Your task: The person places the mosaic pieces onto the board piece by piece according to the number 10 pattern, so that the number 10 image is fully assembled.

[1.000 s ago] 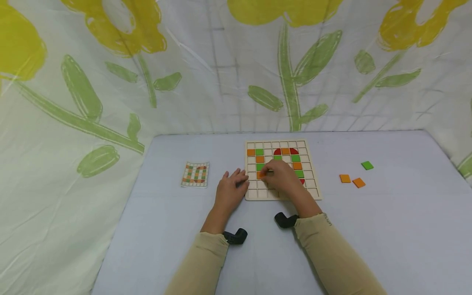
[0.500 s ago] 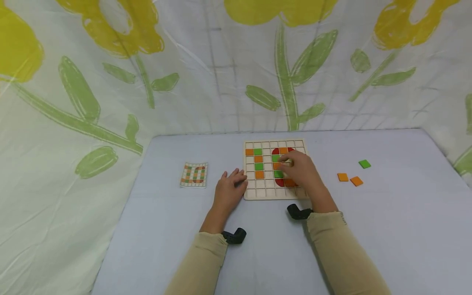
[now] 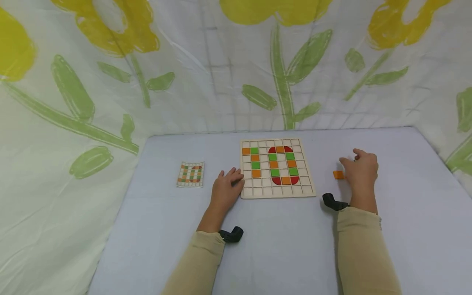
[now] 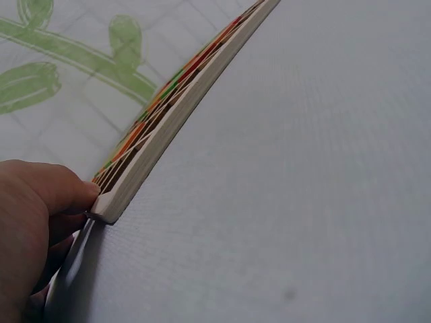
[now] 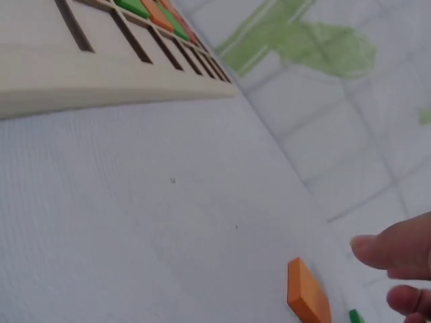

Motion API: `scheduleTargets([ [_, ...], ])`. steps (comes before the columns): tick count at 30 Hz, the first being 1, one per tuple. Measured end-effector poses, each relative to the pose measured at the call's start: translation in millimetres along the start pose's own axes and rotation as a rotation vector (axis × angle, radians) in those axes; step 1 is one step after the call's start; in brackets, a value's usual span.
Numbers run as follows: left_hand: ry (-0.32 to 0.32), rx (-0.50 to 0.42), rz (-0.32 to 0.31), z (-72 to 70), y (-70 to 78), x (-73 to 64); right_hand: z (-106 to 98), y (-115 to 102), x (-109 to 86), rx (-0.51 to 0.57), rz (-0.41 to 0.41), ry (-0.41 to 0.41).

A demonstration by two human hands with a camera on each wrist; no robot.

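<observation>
The square wooden grid board lies on the table with orange, green and red tiles forming a "10". At its left edge my left hand rests with fingers spread; in the left wrist view a digit of the left hand touches the corner of the board. To the right of the board, my right hand is over the loose tiles, thumb and fingers apart. An orange tile lies left of it. The right wrist view shows an orange tile below the right hand, and part of a green tile.
A small pattern card with a coloured "10" grid lies left of the board. Behind the table hangs a white cloth with yellow flowers. A black camera sits on each wrist.
My right hand has moved right, off the board to the loose tiles, and now covers one orange tile. An orange tile in the left column is uncovered. My left hand stays at the board's edge.
</observation>
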State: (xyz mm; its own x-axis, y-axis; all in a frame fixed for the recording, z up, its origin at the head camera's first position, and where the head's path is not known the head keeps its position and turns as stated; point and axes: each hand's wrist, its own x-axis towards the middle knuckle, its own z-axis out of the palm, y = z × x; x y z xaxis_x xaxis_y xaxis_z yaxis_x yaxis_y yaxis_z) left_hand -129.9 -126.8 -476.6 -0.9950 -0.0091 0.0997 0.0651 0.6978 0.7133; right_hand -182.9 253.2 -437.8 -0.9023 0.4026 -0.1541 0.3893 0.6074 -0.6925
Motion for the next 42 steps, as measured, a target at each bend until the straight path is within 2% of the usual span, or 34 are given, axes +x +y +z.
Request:
scheduleTargets([
  [5, 0.005, -0.004, 0.000, -0.3, -0.4, 0.6, -6.0, 13.3, 5.7, -0.075, 0.128, -0.031],
  [8, 0.009, -0.004, 0.010, 0.1, -0.5, 0.4, -6.6, 17.3, 7.1, -0.107, 0.157, -0.041],
  [12, 0.016, 0.000, 0.026, 0.3, -0.7, 0.3, -4.1, 19.8, 7.8, -0.098, 0.127, -0.037],
  [18, 0.018, 0.004, 0.028, 1.2, -2.0, -0.2, 2.0, 20.5, 7.1, -0.111, 0.065, -0.073],
  [24, 0.013, 0.001, 0.023, 1.7, -2.6, 0.4, 2.1, 18.9, 5.1, -0.097, 0.062, -0.048],
  [33, 0.006, -0.007, 0.030, -0.1, -0.4, 2.4, -0.2, 17.1, 4.3, -0.081, 0.040, -0.054],
  [37, 0.003, 0.000, 0.034, 0.1, -0.8, 2.3, 6.9, 11.1, 4.0, -0.023, -0.027, -0.055],
  [39, 0.008, 0.002, 0.036, 0.2, -1.4, 2.1, 12.5, 2.9, 2.3, -0.012, -0.087, -0.087],
  [42, 0.018, 0.002, 0.040, 0.2, -2.6, 1.7, 23.0, -16.0, -4.3, -0.050, -0.208, -0.162],
])
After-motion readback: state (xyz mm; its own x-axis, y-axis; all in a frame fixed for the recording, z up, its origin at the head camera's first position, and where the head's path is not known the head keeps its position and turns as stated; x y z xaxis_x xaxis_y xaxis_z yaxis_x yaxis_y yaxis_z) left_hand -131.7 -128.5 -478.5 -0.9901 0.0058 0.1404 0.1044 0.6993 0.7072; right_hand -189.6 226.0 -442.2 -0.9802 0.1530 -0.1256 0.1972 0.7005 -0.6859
